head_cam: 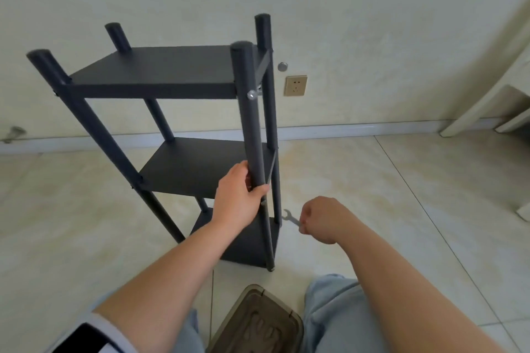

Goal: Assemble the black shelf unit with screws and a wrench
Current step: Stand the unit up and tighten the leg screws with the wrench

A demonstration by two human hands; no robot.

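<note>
No text, label, brand, number or sign can be read anywhere in the view. The wall socket (295, 85), just right of the black shelf unit (172, 77), shows only its plug holes, with no lettering that can be made out. The brown plastic stool (258, 324), below the shelf unit and between the person's knees, carries raised moulded shapes on its top, but they are too blurred to read as letters.

Shelf unit (160, 74): matte black throughout. Screw (251, 94) and wrench (291, 219): silver-grey. Floor tiles (401, 186): cream, faintly mottled (yellowish patches). Wall socket (295, 85): gold-beige. Trousers (338, 318): pale blue denim.
</note>
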